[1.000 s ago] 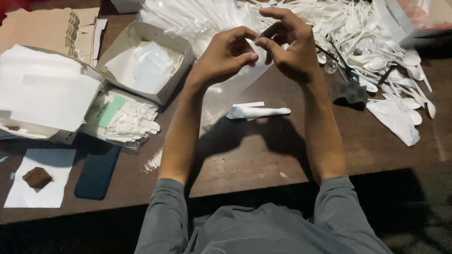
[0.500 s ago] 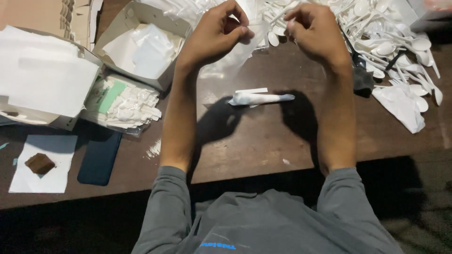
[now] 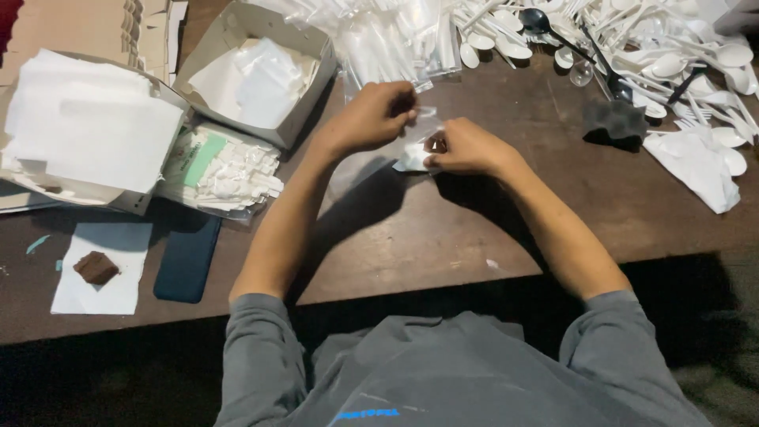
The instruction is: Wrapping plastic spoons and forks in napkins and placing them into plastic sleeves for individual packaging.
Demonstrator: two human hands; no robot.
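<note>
On the brown table [image 3: 443,229], my left hand [image 3: 371,120] pinches a clear plastic sleeve [image 3: 423,126]. My right hand [image 3: 466,149] grips its white contents [image 3: 411,158], fingers closed.

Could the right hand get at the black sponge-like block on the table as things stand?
Probably yes. The right hand is pinching a clear plastic bag with the left hand; bare table lies between it and the black block.

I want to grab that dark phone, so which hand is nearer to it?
Left. The left hand is up and right of the phone; the right hand is farther right.
</note>
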